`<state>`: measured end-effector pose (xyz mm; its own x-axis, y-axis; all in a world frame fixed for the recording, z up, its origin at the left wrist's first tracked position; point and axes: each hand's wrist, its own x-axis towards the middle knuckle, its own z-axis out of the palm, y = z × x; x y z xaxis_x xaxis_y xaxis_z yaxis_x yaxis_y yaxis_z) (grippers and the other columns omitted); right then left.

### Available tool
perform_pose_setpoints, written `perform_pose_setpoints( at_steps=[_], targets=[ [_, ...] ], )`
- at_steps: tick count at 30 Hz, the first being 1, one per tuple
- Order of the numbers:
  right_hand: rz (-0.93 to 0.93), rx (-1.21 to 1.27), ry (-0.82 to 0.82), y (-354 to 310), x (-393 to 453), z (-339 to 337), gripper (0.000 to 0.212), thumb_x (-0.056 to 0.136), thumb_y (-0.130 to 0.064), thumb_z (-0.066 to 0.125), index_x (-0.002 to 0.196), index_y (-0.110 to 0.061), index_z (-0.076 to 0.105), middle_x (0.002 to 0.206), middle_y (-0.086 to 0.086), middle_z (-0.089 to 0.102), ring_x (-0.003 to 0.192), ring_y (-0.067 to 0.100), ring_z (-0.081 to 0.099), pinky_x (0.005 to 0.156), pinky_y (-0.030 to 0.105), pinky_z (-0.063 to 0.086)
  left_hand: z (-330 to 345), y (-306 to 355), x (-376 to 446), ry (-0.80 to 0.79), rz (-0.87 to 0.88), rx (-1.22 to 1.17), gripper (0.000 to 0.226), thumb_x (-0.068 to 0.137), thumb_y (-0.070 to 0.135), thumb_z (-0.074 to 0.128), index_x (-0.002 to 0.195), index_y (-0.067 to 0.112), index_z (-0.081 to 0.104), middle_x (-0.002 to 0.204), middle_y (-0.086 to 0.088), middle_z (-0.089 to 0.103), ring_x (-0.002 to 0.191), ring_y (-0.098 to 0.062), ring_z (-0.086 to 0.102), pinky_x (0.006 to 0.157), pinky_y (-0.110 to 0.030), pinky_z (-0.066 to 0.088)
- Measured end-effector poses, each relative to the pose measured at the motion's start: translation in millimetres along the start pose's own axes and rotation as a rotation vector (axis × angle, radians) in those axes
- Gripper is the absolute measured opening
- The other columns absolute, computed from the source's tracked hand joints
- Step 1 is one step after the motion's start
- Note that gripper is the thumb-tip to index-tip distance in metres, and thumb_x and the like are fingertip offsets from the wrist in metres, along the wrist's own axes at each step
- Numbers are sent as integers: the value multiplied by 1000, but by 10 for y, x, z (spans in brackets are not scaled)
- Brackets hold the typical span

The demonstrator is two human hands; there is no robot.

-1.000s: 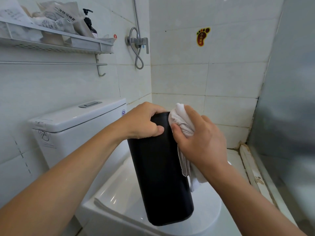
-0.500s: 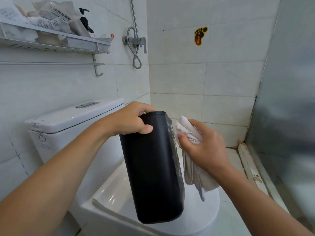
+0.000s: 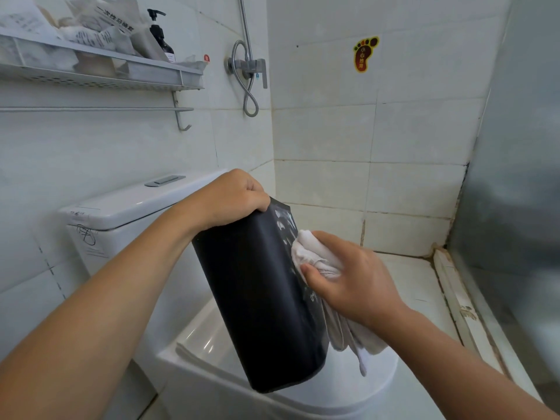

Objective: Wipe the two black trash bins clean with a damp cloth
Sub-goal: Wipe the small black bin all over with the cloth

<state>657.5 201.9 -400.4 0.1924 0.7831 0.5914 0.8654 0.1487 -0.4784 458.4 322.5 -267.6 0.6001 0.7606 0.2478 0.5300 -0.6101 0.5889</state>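
A tall black trash bin (image 3: 260, 301) stands tilted on the closed toilet lid, its top leaning to the left. My left hand (image 3: 233, 198) grips the bin's top edge. My right hand (image 3: 348, 277) holds a bunched white cloth (image 3: 309, 253) and presses it against the bin's right side, about a third of the way down. Wet streaks shine on that side above the cloth. The loose end of the cloth hangs down below my wrist. Only one bin is in view.
The white toilet lid (image 3: 372, 377) and cistern (image 3: 127, 207) are below and left. A wall shelf (image 3: 100, 71) with packets and a pump bottle hangs at upper left. A shower valve with hose (image 3: 248, 68) is on the wall. A frosted glass panel (image 3: 521, 207) closes the right side.
The bin has tipped further to the left and turned its right side towards me. My right hand has slid the cloth down from the bin's top to its upper side.
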Motion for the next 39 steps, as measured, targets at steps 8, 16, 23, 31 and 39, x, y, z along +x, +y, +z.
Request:
perform_pose_setpoints(
  at_steps=[8,16,23,31,39],
  targets=[
    [-18,42,-36,-13,-33,73,49,88,-62,61,134,-46,56,99,-19,71,88,8,66,75,37,57,-17,39,4,-43,-108,-82,37,81,11,59,60,18,30,59,1,29,55,-15,28,59,-35,21],
    [-15,21,-29,13,-35,83,55,84,-67,56,136,-47,55,103,-20,72,93,8,67,79,35,56,-54,47,11,-150,-140,-87,22,65,26,60,78,8,59,75,-11,51,70,-25,47,70,-37,35],
    [-27,6,-34,22,-53,85,61,83,-70,53,139,-47,53,106,-20,71,94,8,67,81,34,56,-25,29,23,-150,-79,-102,29,63,20,55,70,-5,40,72,-9,37,68,-26,29,58,-35,21],
    [-43,71,118,-89,-47,43,58,84,-63,60,140,-46,57,99,-16,70,89,8,66,75,30,55,54,-54,8,-181,46,-166,40,67,17,55,75,-21,45,73,-13,45,70,-30,34,65,-42,25],
    [-205,1,220,-267,-79,93,60,87,-61,61,142,-36,59,82,-10,57,64,15,57,52,35,53,111,-53,-42,-254,62,-242,26,72,11,55,83,-4,73,73,-14,61,70,-23,56,64,-27,45]
  ],
)
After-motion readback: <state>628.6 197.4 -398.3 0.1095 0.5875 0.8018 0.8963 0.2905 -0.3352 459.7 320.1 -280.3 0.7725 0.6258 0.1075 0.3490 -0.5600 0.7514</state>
